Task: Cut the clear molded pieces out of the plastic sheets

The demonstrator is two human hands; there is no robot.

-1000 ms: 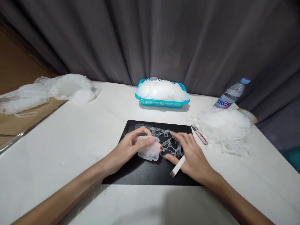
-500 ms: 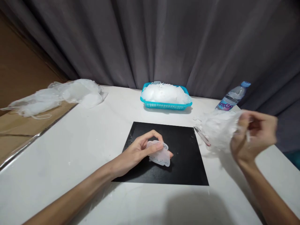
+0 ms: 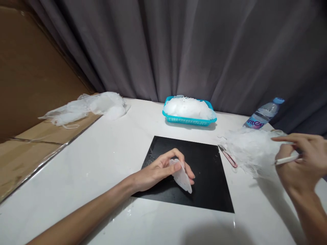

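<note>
Over the black mat (image 3: 209, 190), my left hand (image 3: 163, 166) pinches a thin, translucent white piece with a wavy edge (image 3: 182, 180). The thumb presses on its near face and the fingers are behind it; the piece is tilted, its lower tip just above the mat. At the right, my right hand (image 3: 304, 160) is closed round a slim white stick-like object (image 3: 287, 160), its index finger stretched out to the left. Most of that object is hidden in the palm. Beside this hand lies a heap of wispy white material (image 3: 252, 149). Pink thread snips (image 3: 228, 157) rest by the mat's right edge.
A turquoise basket (image 3: 190, 120) piled with white pieces stands at the back. Behind the heap, a water bottle (image 3: 264, 114) leans to the right. White bags (image 3: 107, 103) lie at the back left, partly over cardboard (image 3: 38, 146). A grey curtain (image 3: 153, 51) hangs behind the table.
My right hand has moved right, off the white heap, and a slim white object now shows in it. My left hand has turned the piece more edge-on. The whole view has shifted slightly.
</note>
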